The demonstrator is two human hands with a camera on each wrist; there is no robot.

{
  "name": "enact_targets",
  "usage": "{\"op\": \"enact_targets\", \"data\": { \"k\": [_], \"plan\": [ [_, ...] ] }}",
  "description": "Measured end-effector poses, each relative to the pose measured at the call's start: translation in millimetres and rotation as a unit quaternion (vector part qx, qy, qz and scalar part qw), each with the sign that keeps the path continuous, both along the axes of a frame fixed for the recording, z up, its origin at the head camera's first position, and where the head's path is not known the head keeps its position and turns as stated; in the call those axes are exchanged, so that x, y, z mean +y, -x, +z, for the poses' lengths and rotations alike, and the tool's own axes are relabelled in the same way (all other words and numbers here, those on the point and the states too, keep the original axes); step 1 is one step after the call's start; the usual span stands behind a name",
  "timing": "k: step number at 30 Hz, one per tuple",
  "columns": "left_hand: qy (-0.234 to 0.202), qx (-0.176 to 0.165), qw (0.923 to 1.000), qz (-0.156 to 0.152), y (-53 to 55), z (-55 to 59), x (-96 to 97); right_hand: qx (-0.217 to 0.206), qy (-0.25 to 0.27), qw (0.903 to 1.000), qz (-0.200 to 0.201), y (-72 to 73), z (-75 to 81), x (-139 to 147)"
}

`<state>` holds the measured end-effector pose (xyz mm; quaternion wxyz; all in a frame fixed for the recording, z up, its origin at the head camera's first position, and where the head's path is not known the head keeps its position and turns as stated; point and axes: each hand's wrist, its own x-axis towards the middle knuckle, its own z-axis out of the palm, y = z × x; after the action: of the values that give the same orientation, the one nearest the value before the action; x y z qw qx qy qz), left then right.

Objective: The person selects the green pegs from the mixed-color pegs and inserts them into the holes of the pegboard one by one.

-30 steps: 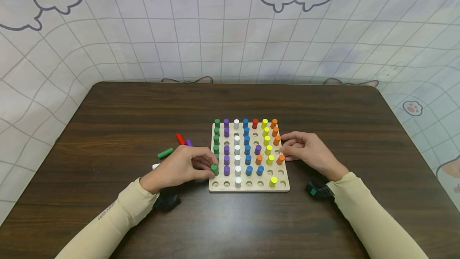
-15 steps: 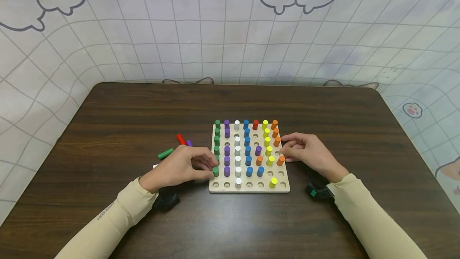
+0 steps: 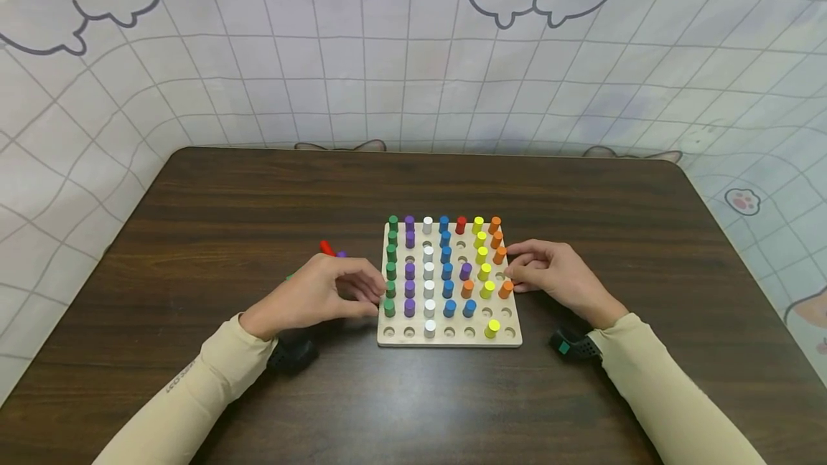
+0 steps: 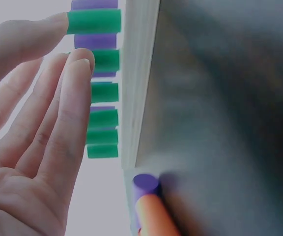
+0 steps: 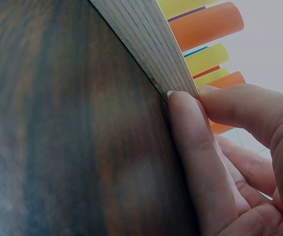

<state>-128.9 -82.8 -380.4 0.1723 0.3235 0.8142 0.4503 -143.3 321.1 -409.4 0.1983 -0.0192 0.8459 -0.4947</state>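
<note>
A wooden pegboard (image 3: 418,342) with colored pegs standing in rows lies on the table. A full-looking line of green pegs (image 3: 390,308) runs down its left side. Beside that side is my left hand (image 3: 329,293), thumb and fingers apart and relaxed. In the left wrist view, the thumb tip is at or very near the top of the closest green peg (image 4: 95,21); contact is unclear. My right hand (image 3: 552,275) pinches the board's right edge (image 5: 146,44) between thumb and index finger, near the orange pegs (image 5: 210,24).
Loose pegs lie left of the board, partly hidden behind the left hand: a red one (image 3: 326,247) and a purple one (image 3: 342,254). A patterned cloth (image 3: 413,56) hangs behind the dark wooden table (image 3: 413,185).
My left hand has let go of the nearest green peg, which stands in its hole, and has drawn slightly left. My right hand has stayed at the board's edge.
</note>
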Motion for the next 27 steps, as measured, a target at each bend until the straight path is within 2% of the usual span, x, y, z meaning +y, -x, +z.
{"op": "enact_targets", "data": {
  "k": [7,13,17,23,27],
  "plan": [
    [0.023,0.019,0.9992,0.025,1.4,11.4,-12.6,0.001,0.002,1.0,0.001,-0.6,-1.2,0.0],
    [0.03,0.052,0.9966,0.057,7.1,18.1,-31.0,0.002,0.011,0.9999,0.002,-0.5,0.4,-0.6],
    [0.052,0.062,0.9938,0.076,10.7,22.3,-44.4,0.002,0.014,0.9999,0.002,-0.1,0.5,-0.3],
    [0.089,0.083,0.9862,0.112,16.3,24.7,-62.3,0.003,0.014,0.9999,0.004,0.3,0.2,-0.3],
    [0.102,0.071,0.9844,0.124,20.5,22.1,-72.6,0.003,0.014,0.9999,0.003,0.3,0.5,-0.4]
  ]
}}
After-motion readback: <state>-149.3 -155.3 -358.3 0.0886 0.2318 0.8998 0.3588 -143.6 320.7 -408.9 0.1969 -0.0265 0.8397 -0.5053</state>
